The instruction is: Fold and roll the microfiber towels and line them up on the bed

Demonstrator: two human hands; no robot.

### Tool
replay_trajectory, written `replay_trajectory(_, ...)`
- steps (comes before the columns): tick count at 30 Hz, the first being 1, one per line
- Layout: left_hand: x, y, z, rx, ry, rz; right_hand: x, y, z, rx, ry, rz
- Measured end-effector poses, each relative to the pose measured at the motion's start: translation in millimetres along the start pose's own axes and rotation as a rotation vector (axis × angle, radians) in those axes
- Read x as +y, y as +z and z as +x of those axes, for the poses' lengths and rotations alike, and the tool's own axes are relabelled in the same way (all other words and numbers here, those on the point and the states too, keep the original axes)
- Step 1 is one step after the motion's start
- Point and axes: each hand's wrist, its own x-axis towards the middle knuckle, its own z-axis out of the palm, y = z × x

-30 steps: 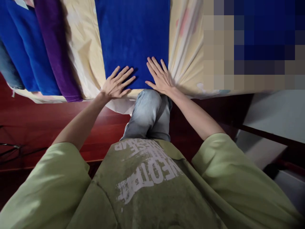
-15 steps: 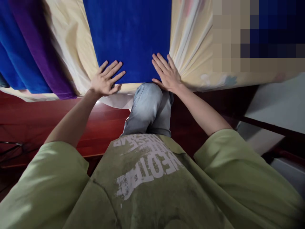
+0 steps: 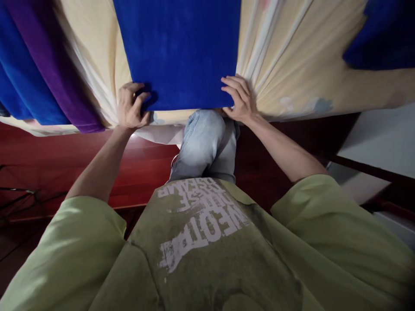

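Note:
A deep blue towel (image 3: pixel 181 56) lies flat and smooth on a cream bed sheet (image 3: pixel 94 39), its near edge along the edge of the bed. At its near left corner is my left hand (image 3: pixel 131 106), fingers bent and apart, with a shadow on the cloth beneath the fingertips. My right hand (image 3: pixel 240 98) rests at the near right corner, its fingers loosely curved over the side edge and its thumb low by the front edge. Neither hand visibly pinches the cloth.
Purple cloth (image 3: pixel 55 65) and blue cloth (image 3: pixel 29 82) hang together at the left of the bed. Another dark blue cloth (image 3: pixel 385 39) lies at the right. My jeans-clad knee (image 3: pixel 205 134) meets the bed edge, above a red floor (image 3: pixel 155 166).
Both hands have gone from lying flat with stretched fingers to bent fingers. They have shifted outward to the towel's corners. The view has moved slightly.

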Motion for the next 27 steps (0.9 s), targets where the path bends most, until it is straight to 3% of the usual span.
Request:
replay_trajectory(4, 3.7, 1.7, -3.4, 0.118, -0.133, -0.04, 1.8, 5.8, -2.0, 0.043, 0.151, -0.043)
replay_trajectory(9, 15.8, -5.3, -0.7, 0.267, -0.142, -0.019, 0.1, 6.9, 0.6, 0.234, 0.222, -0.037)
replay_trajectory(16, 11.6, -1.5, 1.7, 0.26, -0.183, -0.047, -7.1, 3.5, 6.7, 0.395, 0.217, 0.022)
replay_trajectory(24, 14.2, -2.0, 1.2, 0.306, -0.169, -0.052, 3.3, 5.2, 6.1, 0.407, 0.176, 0.08)
replay_trajectory(27, 15.8, -2.1, 4.3, 0.33, -0.269, -0.032, 6.1, 2.6, 9.1, 0.408, 0.138, 0.072)
